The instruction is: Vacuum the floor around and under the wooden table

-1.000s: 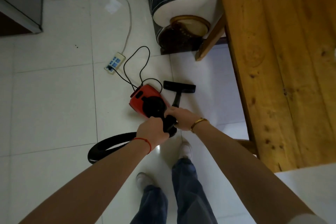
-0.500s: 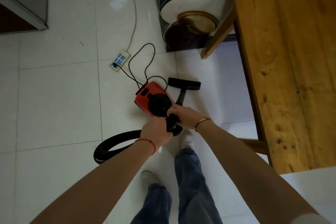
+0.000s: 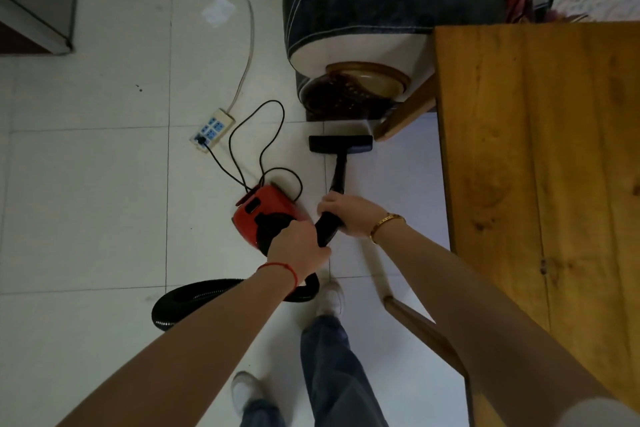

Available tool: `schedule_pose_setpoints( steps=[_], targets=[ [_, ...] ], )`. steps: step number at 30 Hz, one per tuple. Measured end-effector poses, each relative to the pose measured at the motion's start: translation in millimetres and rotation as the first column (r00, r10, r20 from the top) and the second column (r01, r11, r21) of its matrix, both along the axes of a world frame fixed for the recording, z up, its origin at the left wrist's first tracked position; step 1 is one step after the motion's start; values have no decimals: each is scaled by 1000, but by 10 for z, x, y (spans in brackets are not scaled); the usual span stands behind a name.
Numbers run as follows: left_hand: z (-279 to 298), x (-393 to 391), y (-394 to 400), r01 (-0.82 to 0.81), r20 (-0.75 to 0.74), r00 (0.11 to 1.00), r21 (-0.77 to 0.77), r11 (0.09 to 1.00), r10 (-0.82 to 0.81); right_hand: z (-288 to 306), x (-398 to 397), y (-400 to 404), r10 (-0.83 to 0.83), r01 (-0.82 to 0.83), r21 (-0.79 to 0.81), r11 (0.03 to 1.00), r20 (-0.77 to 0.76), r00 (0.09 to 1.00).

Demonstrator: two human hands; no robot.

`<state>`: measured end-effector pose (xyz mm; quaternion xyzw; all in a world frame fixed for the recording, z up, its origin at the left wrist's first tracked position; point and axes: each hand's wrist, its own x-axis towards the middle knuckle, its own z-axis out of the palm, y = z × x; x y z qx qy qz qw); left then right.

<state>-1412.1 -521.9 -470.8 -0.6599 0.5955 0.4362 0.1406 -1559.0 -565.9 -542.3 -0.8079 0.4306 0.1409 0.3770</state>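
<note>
A red vacuum body [image 3: 263, 210] sits on the white tiled floor [image 3: 86, 201]. Both hands grip its black wand [image 3: 337, 170]: my left hand [image 3: 299, 246] holds the lower handle end, my right hand [image 3: 349, 213] holds it just ahead. The black floor nozzle [image 3: 341, 144] rests flat on the tiles beside the far table leg [image 3: 403, 114]. The wooden table [image 3: 540, 166] fills the right side. A black ribbed hose [image 3: 194, 298] loops behind my left arm.
A power strip [image 3: 212, 130] with the black vacuum cord [image 3: 256, 135] plugged in lies on the floor to the left. A dark upholstered sofa end [image 3: 374, 10] stands beyond the nozzle. The near table leg [image 3: 419, 326] is by my feet. A cabinet corner [image 3: 38, 10] is far left.
The wand has been pushed forward, so the nozzle slid away from me toward the sofa and the far table leg. I have stepped forward and the view has shifted left.
</note>
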Motion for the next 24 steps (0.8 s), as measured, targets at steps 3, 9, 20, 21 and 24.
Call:
schedule_pose_setpoints(
  steps=[3,9,20,21,24],
  targets=[
    [-33,-90,-185,12,11,1000,-1,1000,-12,-2,-83,-181,-6,6,-9,1000,-9,1000],
    [-63,-185,-491,-16,-26,1000,-11,1000,16,-35,-172,-504,-24,24,-1,1000,-28,999],
    [-53,36,-150,76,-28,997,4,997,-76,40,12,-42,-91,91,17,996,-5,996],
    [-44,91,-96,103,-23,994,2,995,-103,59,56,49,-116,116,19,993,7,993],
    [34,269,41,211,21,977,-8,977,-211,110,217,319,-214,211,51,976,45,976]
  ],
)
